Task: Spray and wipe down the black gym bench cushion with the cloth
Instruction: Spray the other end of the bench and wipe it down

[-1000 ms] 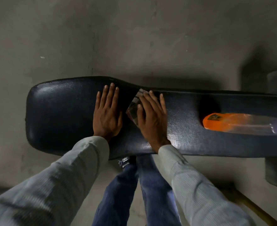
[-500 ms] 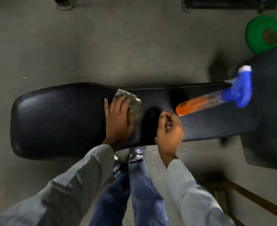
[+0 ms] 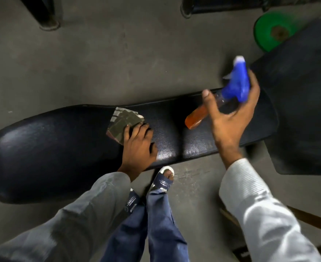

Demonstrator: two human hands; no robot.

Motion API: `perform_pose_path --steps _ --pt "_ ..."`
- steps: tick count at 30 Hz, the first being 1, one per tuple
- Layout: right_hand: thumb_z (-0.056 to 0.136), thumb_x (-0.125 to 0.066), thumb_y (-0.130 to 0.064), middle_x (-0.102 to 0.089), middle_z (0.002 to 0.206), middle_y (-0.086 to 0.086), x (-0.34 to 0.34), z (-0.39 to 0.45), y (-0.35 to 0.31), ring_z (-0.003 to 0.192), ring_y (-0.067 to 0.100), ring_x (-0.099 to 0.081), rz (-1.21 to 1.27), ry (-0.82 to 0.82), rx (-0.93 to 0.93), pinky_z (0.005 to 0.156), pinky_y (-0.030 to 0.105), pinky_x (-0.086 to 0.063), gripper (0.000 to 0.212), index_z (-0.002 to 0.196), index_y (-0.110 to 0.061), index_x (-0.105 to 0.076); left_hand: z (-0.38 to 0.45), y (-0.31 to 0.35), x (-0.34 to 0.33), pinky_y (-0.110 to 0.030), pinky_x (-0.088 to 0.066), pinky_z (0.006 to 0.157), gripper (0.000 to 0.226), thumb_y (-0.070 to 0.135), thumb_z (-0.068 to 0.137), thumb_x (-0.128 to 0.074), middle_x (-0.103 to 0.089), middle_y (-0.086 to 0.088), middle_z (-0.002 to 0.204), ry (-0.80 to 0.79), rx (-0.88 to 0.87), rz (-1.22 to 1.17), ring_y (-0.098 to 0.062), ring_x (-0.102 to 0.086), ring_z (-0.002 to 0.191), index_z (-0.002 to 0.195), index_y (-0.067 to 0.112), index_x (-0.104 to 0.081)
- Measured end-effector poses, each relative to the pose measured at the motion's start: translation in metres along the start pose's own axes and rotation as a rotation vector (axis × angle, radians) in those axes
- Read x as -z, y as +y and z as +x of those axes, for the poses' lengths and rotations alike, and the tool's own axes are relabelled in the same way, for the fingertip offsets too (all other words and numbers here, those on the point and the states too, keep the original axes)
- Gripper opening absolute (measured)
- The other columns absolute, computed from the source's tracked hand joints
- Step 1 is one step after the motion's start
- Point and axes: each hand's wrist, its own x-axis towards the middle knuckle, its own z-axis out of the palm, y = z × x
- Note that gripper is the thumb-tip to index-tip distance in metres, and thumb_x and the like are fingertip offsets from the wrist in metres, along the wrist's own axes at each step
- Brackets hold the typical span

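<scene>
The black gym bench cushion [image 3: 57, 148] lies lengthwise across the view. A folded, dark patterned cloth [image 3: 124, 122] rests on its far edge near the middle. My left hand [image 3: 138, 146] presses down on the cloth's near corner with fingers curled onto it. My right hand [image 3: 229, 118] wraps around the neck of the spray bottle [image 3: 196, 118], thumb on one side and fingers behind the blue trigger head [image 3: 237, 86]. The bottle holds orange liquid and tilts up off the cushion, blurred.
A second black pad [image 3: 303, 114] adjoins the bench at the right. A green weight plate [image 3: 271, 29] lies on the grey floor beyond it. Dark frame feet [image 3: 46, 17] stand at the top. My sandalled foot [image 3: 164, 178] sits under the bench's near edge.
The cloth passed from under my right hand to my left hand. My right hand moved right and took hold of the spray bottle, which has tilted up from lying on the cushion.
</scene>
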Motion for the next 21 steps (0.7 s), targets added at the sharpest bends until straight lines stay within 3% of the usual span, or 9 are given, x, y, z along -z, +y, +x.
perform_pose_path --steps 3,6,10,16,18,21 --pt "0.094 -0.085 -0.023 -0.067 0.14 0.012 -0.004 0.029 -0.021 0.119 0.001 -0.068 0.104 -0.011 0.036 0.098 0.025 -0.056 0.062 0.144 0.003 -0.059 0.0 0.0 0.0 -0.063 -0.033 0.12 0.049 0.036 0.084 -0.068 -0.062 -0.01 0.143 -0.008 0.0 0.013 -0.03 -0.053 0.136 0.129 0.014 -0.068" --pt "0.096 -0.076 -0.015 -0.075 0.115 0.002 -0.007 0.038 -0.03 0.094 0.006 -0.072 0.065 -0.127 0.096 0.081 0.042 -0.062 0.028 0.122 -0.007 -0.073 -0.001 0.001 0.0 -0.063 -0.031 0.121 0.051 0.036 0.085 -0.069 -0.06 -0.009 0.146 -0.025 0.008 0.013 -0.029 -0.051 0.139 0.131 0.016 -0.067" --pt "0.088 -0.073 -0.01 -0.07 0.103 -0.002 -0.016 0.027 -0.031 0.087 0.007 -0.068 -0.008 -0.244 0.171 0.082 0.035 -0.057 0.025 0.112 -0.01 -0.077 -0.001 0.004 0.0 -0.062 -0.03 0.122 0.051 0.035 0.084 -0.069 -0.059 -0.008 0.148 -0.035 0.02 0.018 -0.028 -0.05 0.141 0.132 0.017 -0.066" --pt "0.097 -0.075 -0.007 -0.065 0.099 -0.006 -0.033 0.001 -0.024 0.085 -0.003 -0.06 0.066 -0.28 0.176 0.08 0.019 -0.047 0.015 0.111 -0.005 -0.072 -0.003 0.002 -0.004 -0.062 -0.028 0.123 0.054 0.037 0.086 -0.063 -0.057 -0.008 0.151 -0.02 0.005 0.018 -0.028 -0.049 0.144 0.135 0.016 -0.064" --pt "0.099 -0.075 -0.011 -0.067 0.098 -0.007 -0.038 -0.007 -0.022 0.081 -0.003 -0.06 0.061 -0.291 0.156 0.077 0.021 -0.048 0.016 0.114 -0.007 -0.07 -0.004 0.002 -0.006 -0.062 -0.027 0.124 0.055 0.037 0.086 -0.063 -0.057 -0.008 0.151 -0.011 0.004 0.012 -0.028 -0.048 0.145 0.136 0.015 -0.064" --pt "0.099 -0.075 -0.014 -0.07 0.098 -0.001 -0.042 -0.014 -0.021 0.081 0.012 -0.064 0.035 -0.346 0.206 0.077 0.034 -0.055 0.018 0.114 -0.005 -0.071 -0.005 0.001 -0.007 -0.062 -0.027 0.124 0.055 0.035 0.086 -0.065 -0.057 -0.009 0.151 0.001 0.006 0.005 -0.028 -0.048 0.145 0.136 0.014 -0.064"
